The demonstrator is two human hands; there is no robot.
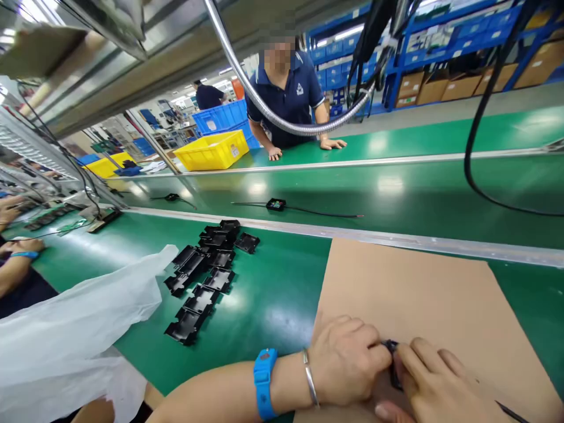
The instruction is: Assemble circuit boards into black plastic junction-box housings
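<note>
Over the brown cardboard sheet (pixel 414 288), my left hand (pixel 348 361) has its fingers closed on a small black part (pixel 395 376). My right hand (pixel 440 382) pinches the same part from the other side, and the fingers of both hands hide much of it. A thin black cable (pixel 511 411) shows beside my right hand at the bottom right. Several black plastic housings (pixel 202 299) lie in a loose cluster on the green table (pixel 273 294), left of the cardboard.
Beyond a metal rail, a black box with cables (pixel 276 204) lies on the green belt (pixel 396 188). A person (pixel 286 88) leans on the far side near a yellow bin (pixel 214 151). White plastic sheeting (pixel 88 317) covers the left. A metal hose (pixel 282 120) hangs overhead.
</note>
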